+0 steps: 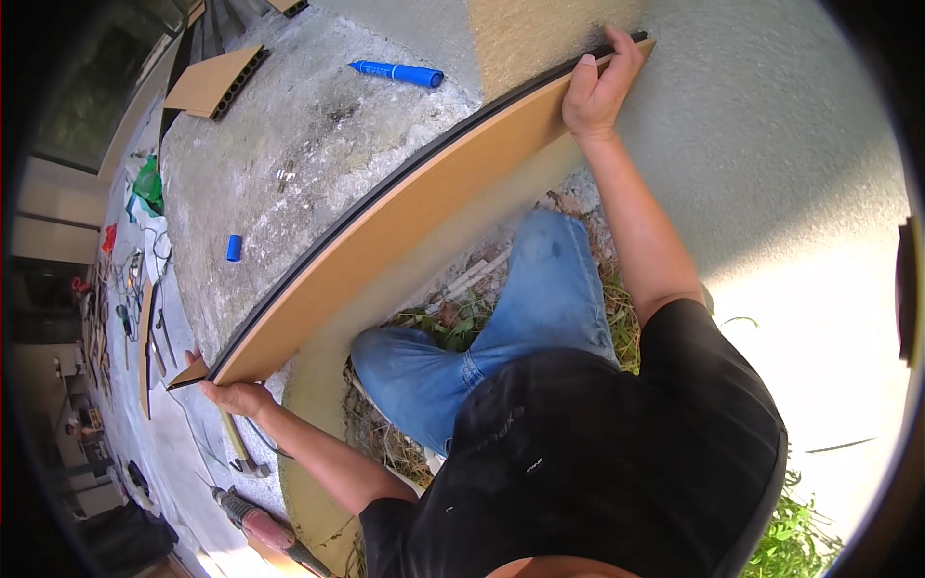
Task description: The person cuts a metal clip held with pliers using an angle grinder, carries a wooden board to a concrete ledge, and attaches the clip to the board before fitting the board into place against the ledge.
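Note:
A long tan board (385, 229) with a black edge strip stands on its edge along the front of a rough concrete slab, slanting from lower left to upper right. My right hand (599, 94) grips its far right end, thumb on the tan side and fingers over the top edge. My left hand (236, 397) is closed round the near left end, where a small tan piece (187, 376) touches the board; some fingers are hidden behind. On the slab lie an uncapped blue marker (397, 73) and, farther left, its blue cap (234, 248).
A hollow-core tan offcut (217, 83) lies at the slab's far left. A hammer (243, 451) and a red-and-grey power tool (258, 525) lie near my left forearm. Loose tools and cables spread over a pale sheet (178, 453). A rendered wall (761, 125) rises at right.

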Tool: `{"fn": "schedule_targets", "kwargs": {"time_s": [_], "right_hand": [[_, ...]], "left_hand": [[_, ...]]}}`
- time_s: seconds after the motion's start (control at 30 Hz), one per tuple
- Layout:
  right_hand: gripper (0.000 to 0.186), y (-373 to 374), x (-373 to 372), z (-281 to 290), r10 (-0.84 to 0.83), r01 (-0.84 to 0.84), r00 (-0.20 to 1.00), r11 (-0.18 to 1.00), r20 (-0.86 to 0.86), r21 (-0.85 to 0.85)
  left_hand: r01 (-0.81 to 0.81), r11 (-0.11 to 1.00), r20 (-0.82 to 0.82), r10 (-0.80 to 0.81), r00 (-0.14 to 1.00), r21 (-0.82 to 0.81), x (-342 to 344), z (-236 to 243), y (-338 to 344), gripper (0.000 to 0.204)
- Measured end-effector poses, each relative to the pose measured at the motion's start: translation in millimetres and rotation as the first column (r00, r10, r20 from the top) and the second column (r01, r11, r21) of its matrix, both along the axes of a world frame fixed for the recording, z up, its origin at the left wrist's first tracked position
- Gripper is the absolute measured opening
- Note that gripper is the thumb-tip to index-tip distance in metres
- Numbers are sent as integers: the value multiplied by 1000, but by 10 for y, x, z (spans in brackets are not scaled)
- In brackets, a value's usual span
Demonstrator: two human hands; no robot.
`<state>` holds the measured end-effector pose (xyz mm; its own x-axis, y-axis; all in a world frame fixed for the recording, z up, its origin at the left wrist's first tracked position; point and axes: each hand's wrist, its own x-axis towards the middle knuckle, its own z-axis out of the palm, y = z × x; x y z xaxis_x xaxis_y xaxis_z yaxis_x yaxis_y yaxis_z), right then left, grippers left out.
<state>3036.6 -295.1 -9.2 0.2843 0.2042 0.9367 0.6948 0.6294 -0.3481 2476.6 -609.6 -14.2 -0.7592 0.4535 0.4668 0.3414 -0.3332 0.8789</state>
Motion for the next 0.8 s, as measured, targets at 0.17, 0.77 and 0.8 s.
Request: {"fn": "schedule_targets", "kwargs": {"time_s": [0.17, 0.77, 0.8], "right_hand": [[48, -1, 47, 14, 11, -13, 994, 1000, -107, -20], [58, -178, -42, 299, -74, 75, 997, 996, -22, 46], [58, -113, -86, 307, -68, 70, 997, 996, -39, 62]], "left_hand": [[-10, 1000, -8, 10, 1000, 8, -1, 15, 44, 89], [-405, 911, -910, 230, 344, 77, 754, 837, 176, 55], [-508, 858, -965, 196, 176, 81, 734, 808, 354, 50]]}}
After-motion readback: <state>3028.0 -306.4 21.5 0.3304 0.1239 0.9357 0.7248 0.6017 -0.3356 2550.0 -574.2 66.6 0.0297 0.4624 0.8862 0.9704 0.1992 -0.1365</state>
